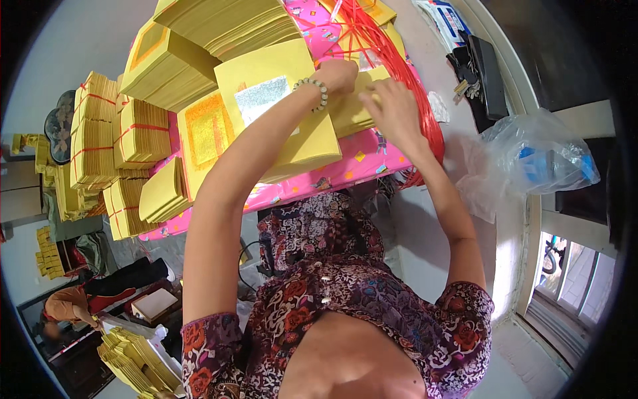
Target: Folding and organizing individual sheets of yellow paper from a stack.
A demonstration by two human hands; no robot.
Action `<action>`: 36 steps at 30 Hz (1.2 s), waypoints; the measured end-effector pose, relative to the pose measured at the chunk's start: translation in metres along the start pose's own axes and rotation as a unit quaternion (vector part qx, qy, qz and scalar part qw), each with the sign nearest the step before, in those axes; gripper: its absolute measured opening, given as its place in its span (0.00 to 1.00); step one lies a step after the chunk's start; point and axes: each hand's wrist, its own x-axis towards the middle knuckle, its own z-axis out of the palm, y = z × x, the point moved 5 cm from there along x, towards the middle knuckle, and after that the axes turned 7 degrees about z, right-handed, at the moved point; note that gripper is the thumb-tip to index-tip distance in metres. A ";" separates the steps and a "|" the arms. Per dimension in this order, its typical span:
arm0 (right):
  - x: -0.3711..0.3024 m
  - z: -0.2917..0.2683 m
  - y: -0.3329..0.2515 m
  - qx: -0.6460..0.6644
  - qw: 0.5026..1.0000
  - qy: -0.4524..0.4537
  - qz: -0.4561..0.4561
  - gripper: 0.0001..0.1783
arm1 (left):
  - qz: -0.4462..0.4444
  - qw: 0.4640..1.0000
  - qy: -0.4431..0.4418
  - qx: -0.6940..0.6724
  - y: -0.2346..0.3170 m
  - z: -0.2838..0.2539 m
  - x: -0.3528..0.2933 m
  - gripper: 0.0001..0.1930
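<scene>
- Left grip (pixel 337 77), upper centre of the frame: the fingers are curled in and the fingertips hidden, so I cannot tell whether it is closed on anything; a beaded bracelet (pixel 321 93) rings the wrist.
- Right grip (pixel 394 110), just right of it: the fingers are bent toward the small yellow paper stack; whether they pinch it cannot be told.
- Small yellow paper stack (pixel 351 114), upper centre: it lies below the left grip in the frame and to the left of the right grip, its upper right part reaching to the right fingertips.
- Larger yellow stack (pixel 306 143), just left of the small one: a silver square shows on top, partly covered by the left forearm.
- Gold-squared stack (pixel 207 130), farther left, beside the larger one.
- Bench (pixel 372 151), under these stacks: covered in patterned pink.
- Red strips (pixel 428 123), right of the right grip: they hang over the bench edge.
- Tied yellow bundles (pixel 93 133), upper left: red bands cross them.
- Clear plastic bag (pixel 541 156), right side of the frame.
- Another person (pixel 66 304), lower left, near more yellow paper (pixel 136 359).
</scene>
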 end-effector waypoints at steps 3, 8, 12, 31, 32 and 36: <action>-0.007 0.024 0.000 -0.035 0.999 -0.019 -0.004 0.26 | -0.018 1.000 0.017 -0.009 0.000 0.001 0.000 0.16; -0.013 0.040 0.009 -0.057 0.997 -0.020 -0.038 0.34 | -0.024 1.000 -0.008 0.003 0.002 0.004 -0.001 0.16; -0.016 0.050 0.008 -0.104 0.994 -0.026 -0.033 0.36 | -0.007 0.999 -0.028 0.038 0.006 0.004 -0.004 0.16; 0.016 -0.052 -0.055 0.170 0.982 0.008 -0.084 0.15 | 0.046 0.933 0.242 -0.261 0.027 -0.081 -0.235 0.12; 0.016 -0.066 -0.068 0.174 0.981 0.007 -0.089 0.15 | 0.024 0.925 0.259 -0.276 0.022 -0.076 -0.248 0.13; 0.009 -0.072 -0.116 0.227 0.958 -0.079 -0.156 0.14 | -0.028 0.881 0.338 -0.328 0.006 -0.049 -0.285 0.14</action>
